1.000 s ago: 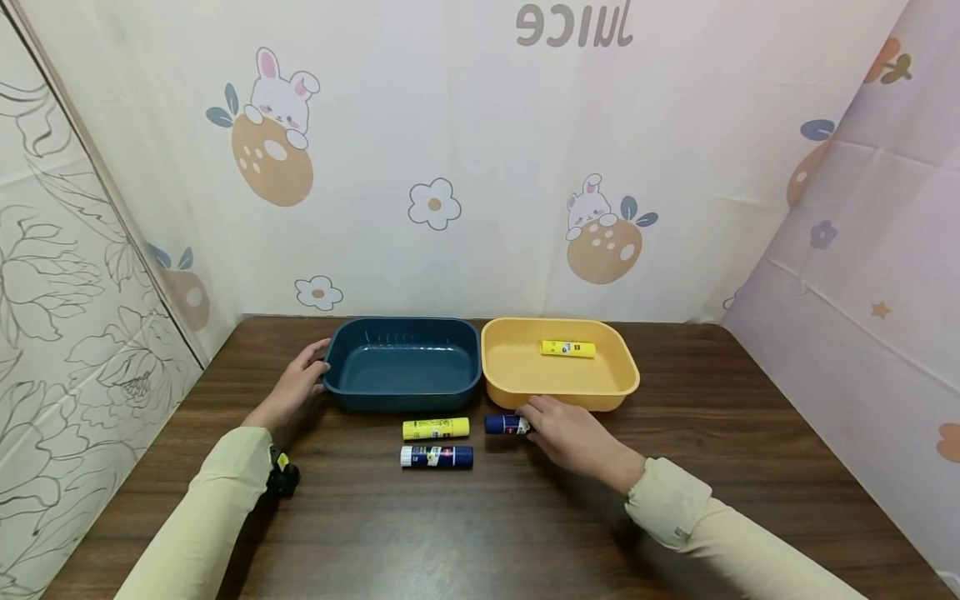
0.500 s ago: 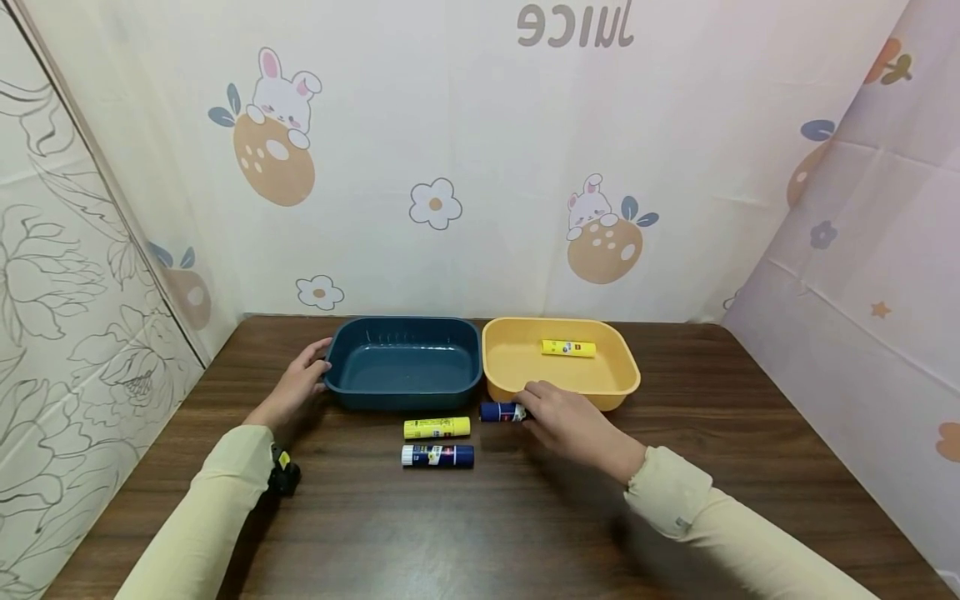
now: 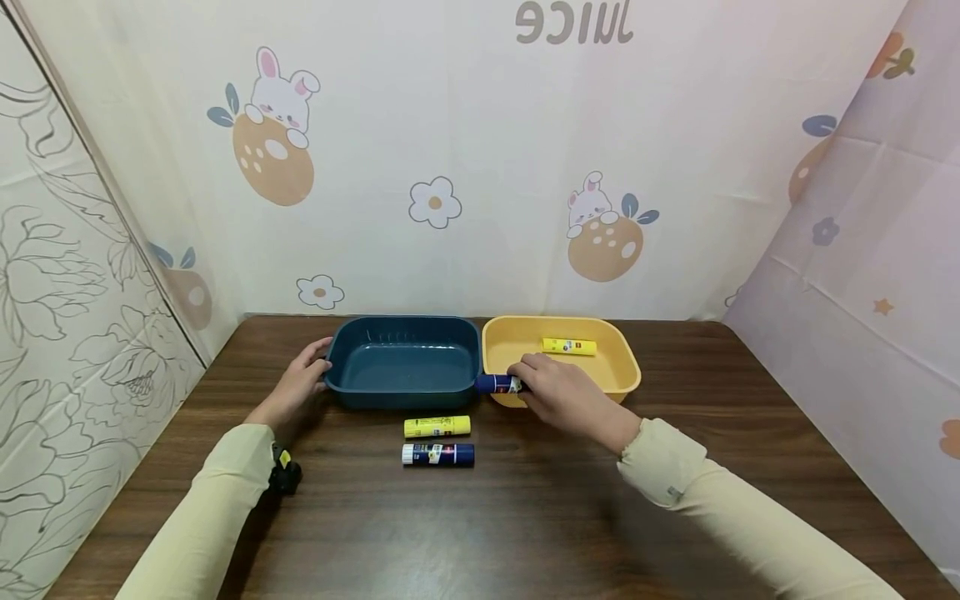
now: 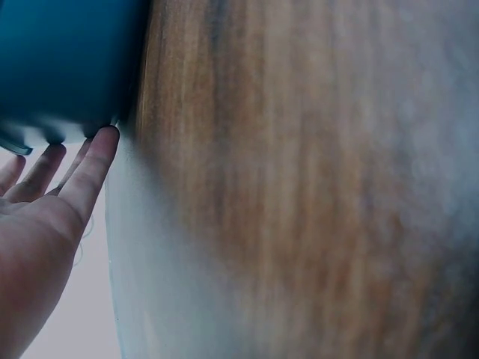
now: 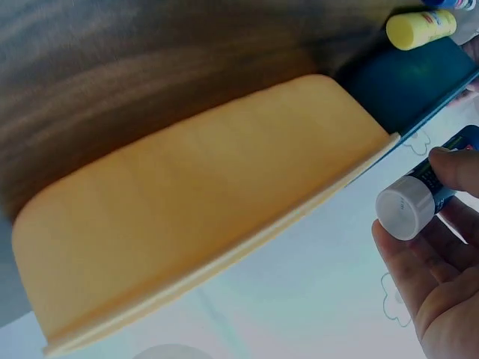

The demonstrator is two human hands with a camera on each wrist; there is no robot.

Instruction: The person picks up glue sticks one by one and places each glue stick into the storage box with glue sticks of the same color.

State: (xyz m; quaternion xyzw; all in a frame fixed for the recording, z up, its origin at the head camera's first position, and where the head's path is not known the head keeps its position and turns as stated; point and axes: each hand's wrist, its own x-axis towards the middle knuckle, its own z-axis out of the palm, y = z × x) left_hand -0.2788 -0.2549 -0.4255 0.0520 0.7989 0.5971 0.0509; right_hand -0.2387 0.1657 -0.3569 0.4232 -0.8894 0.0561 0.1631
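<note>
My right hand pinches a navy glue stick between thumb and fingers, raised over the front rim of the yellow basket. The right wrist view shows the white end of this glue stick sticking out past the fingertips. Straight fingers of my left hand touch the left end of the dark teal basket; in the left wrist view the fingertips meet its wall. A yellow glue stick lies on the table before the teal basket, and a second navy glue stick lies nearer me.
Inside the yellow basket, near its back, lies another yellow glue stick. Both baskets stand side by side at the far edge of the brown wooden table. Behind them hangs a patterned curtain. A small black device sits at the left wrist.
The right hand has lifted the navy glue stick off the table, moving it up and slightly left to the yellow basket's rim. My left hand has stayed at the teal basket.
</note>
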